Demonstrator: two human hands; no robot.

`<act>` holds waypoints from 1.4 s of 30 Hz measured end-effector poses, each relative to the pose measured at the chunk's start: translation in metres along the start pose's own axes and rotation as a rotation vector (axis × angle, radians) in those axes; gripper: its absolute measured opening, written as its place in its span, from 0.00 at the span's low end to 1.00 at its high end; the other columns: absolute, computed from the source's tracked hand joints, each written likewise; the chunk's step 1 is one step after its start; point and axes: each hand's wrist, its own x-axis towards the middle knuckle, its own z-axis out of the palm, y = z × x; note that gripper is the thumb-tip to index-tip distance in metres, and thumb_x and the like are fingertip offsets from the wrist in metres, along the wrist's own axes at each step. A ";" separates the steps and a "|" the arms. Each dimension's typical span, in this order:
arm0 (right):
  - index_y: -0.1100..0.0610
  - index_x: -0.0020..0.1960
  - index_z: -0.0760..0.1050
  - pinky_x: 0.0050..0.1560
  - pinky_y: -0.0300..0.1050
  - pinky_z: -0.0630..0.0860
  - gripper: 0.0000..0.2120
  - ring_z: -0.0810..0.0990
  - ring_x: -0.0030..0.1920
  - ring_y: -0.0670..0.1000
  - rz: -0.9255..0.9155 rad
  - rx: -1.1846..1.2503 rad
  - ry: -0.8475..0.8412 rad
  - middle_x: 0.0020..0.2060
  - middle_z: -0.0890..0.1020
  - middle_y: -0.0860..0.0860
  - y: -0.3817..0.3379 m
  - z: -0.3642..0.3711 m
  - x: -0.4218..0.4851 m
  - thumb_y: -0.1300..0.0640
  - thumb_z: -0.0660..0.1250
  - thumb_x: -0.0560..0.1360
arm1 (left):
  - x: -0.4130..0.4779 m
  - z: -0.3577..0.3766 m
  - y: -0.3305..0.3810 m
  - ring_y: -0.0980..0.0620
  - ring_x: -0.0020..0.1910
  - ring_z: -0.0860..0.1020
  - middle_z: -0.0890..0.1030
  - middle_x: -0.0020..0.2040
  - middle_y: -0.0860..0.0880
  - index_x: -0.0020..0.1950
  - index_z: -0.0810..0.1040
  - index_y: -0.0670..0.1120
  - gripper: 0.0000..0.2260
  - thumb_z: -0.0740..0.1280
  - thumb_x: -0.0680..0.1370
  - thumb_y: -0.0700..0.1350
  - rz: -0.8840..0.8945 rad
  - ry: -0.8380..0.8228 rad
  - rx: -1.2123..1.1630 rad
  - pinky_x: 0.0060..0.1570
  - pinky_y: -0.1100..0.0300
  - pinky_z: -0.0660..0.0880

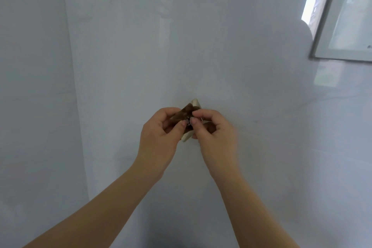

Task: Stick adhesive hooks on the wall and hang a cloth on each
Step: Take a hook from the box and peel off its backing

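While the adhesive hook [184, 113] is not yet fixed, both hands hold it up close in front of the glossy white wall [201, 36]; whether it touches the wall cannot be told. The left hand [161, 133] grips the plate's left side with curled fingers, probably to steady it. The right hand [215, 135] pinches at the small metal prong [189, 122] in the middle with thumb and forefinger, apparently readying the hook or its backing. The plate sits tilted, one cream corner up, one down. No cloth is in view, so the hanging seems still to come.
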 end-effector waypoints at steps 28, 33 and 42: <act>0.49 0.39 0.75 0.37 0.34 0.77 0.13 0.79 0.33 0.41 0.039 0.148 0.034 0.32 0.80 0.44 0.007 -0.009 0.002 0.67 0.67 0.73 | 0.005 0.016 0.000 0.54 0.33 0.80 0.82 0.35 0.49 0.44 0.82 0.43 0.05 0.66 0.76 0.37 -0.199 0.020 -0.142 0.40 0.55 0.82; 0.50 0.37 0.74 0.34 0.31 0.74 0.13 0.77 0.31 0.39 0.028 0.116 0.042 0.31 0.78 0.43 0.007 -0.008 0.004 0.67 0.67 0.73 | 0.007 0.016 0.001 0.53 0.34 0.80 0.82 0.35 0.49 0.43 0.81 0.43 0.05 0.67 0.75 0.36 -0.180 0.045 -0.109 0.40 0.56 0.81; 0.49 0.34 0.73 0.34 0.31 0.74 0.16 0.76 0.31 0.40 -0.002 0.034 0.002 0.31 0.78 0.44 0.009 -0.005 0.007 0.68 0.66 0.73 | 0.007 0.011 -0.001 0.55 0.34 0.81 0.83 0.34 0.50 0.42 0.81 0.42 0.07 0.68 0.72 0.31 -0.095 0.057 -0.078 0.38 0.58 0.81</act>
